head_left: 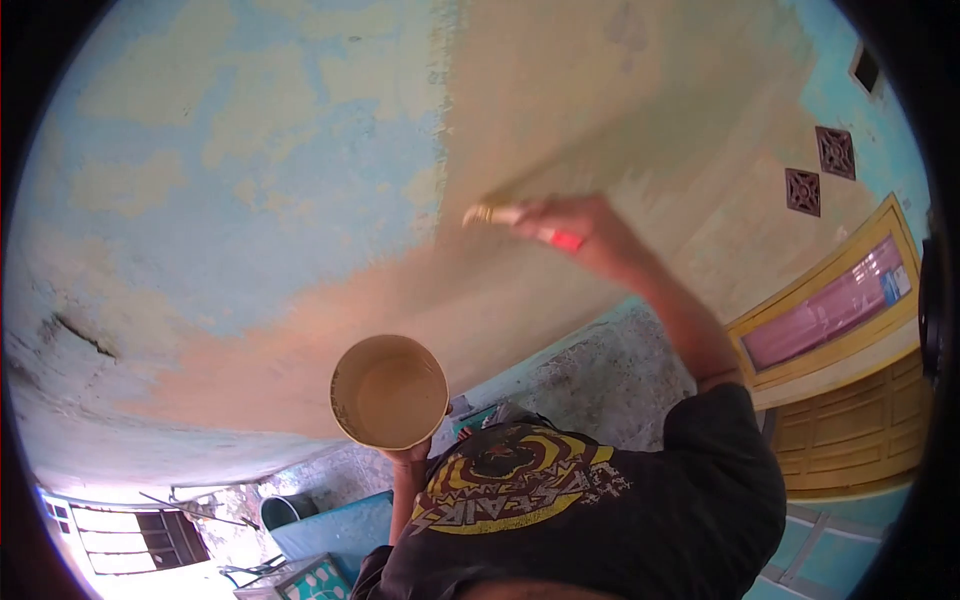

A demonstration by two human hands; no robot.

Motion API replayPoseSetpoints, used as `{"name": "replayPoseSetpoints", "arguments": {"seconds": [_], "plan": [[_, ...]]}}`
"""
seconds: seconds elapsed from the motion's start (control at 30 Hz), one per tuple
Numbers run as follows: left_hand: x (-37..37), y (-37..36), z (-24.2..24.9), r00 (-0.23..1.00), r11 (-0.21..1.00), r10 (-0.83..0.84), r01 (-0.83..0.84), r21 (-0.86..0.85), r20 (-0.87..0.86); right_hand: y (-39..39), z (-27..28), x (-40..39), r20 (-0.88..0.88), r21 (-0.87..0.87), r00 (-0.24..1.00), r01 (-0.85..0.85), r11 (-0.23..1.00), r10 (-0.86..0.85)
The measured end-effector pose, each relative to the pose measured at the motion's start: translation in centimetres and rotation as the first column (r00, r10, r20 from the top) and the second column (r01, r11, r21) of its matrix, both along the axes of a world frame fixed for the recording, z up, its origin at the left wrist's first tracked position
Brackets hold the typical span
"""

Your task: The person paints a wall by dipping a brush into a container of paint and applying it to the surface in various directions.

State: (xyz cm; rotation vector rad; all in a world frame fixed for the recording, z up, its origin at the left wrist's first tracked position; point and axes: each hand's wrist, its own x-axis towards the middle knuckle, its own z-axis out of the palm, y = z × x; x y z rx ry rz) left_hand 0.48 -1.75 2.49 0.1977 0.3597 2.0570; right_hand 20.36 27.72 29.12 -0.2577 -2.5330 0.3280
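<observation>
My right hand is raised in front of the wall, fingers closed around a paintbrush. Its pale bristles point left, close to the edge between tan paint and the older blue surface, and a red patch shows by my palm. Lower down, my left hand holds a round paint bucket from beneath and behind, so most of its fingers are hidden. Tan paint lies inside the bucket, whose open top faces me. The wall carries tan paint to the right and along a lower band, with patchy blue at upper left.
At right are a yellow-framed window, a yellow wooden door and dark vent blocks. A dark bucket stands at lower left near a blue surface. Rough grey concrete runs below the wall.
</observation>
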Motion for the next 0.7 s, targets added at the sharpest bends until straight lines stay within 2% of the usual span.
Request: {"name": "replayPoseSetpoints", "arguments": {"seconds": [0.03, 0.1, 0.17, 0.23, 0.3, 0.33, 0.43, 0.47, 0.5, 0.57, 0.63, 0.7], "plan": [[-0.1, 0.2, 0.0, 1.000, 0.999, -0.007, 0.008, 0.038, -0.023, 0.4, 3.1, 0.7, -0.080, 0.019, 0.997, 0.006, 1.000, -0.004], [-0.2, 0.6, 0.3, 0.999, 0.996, -0.022, 0.025, 0.084, -0.041, -0.2, 9.2, 1.8, -0.254, 0.235, 0.966, 0.110, 0.966, -0.048], [-0.1, 0.3, -0.2, 0.999, 0.995, -0.038, 0.038, 0.090, -0.003, 1.0, 13.5, 2.2, -0.474, 0.459, 0.880, 0.265, 0.848, -0.018], [0.0, 0.1, -0.7, 0.999, 0.996, -0.043, 0.041, 0.075, 0.019, 1.9, 16.0, 1.5, -0.581, 0.567, 0.813, 0.370, 0.736, 0.038], [-0.3, 0.0, -1.2, 1.000, 0.998, -0.028, 0.029, 0.058, -0.006, 0.6, 15.0, 0.8, -0.647, 0.496, 0.760, 0.481, 0.723, -0.062], [-0.2, -0.1, -1.5, 0.999, 0.998, -0.018, 0.019, 0.055, -0.031, 0.5, 12.7, 0.6, -0.582, 0.504, 0.810, 0.434, 0.747, -0.078], [-0.9, -0.6, -3.1, 0.990, 0.999, 0.037, -0.036, 0.009, -0.136, 0.7, 0.7, -0.5, -0.462, 0.453, 0.879, 0.348, 0.821, -0.118], [-0.9, -0.6, -3.5, 0.984, 0.998, 0.059, -0.062, -0.011, -0.169, 0.0, -2.9, 0.0, -0.395, 0.301, 0.905, 0.292, 0.908, -0.160], [-0.7, -0.5, -2.7, 0.994, 0.999, 0.027, -0.022, 0.042, -0.109, -0.3, -5.0, 0.4, -0.363, 0.285, 0.920, 0.260, 0.923, -0.147], [-0.3, 0.2, -0.2, 0.999, 0.986, -0.045, 0.045, 0.163, -0.004, -1.2, -3.5, 1.2, -0.335, 0.153, 0.929, 0.215, 0.964, -0.154], [-0.5, 0.7, -0.4, 0.998, 0.982, -0.058, 0.063, 0.176, -0.034, -2.4, -0.1, 2.1, -0.347, -0.001, 0.929, 0.138, 0.990, -0.129], [-1.2, 0.7, 0.2, 0.993, 0.974, -0.100, 0.112, 0.198, -0.068, -2.8, 3.7, 2.6, -0.508, -0.012, 0.853, 0.129, 0.992, -0.117]]}}
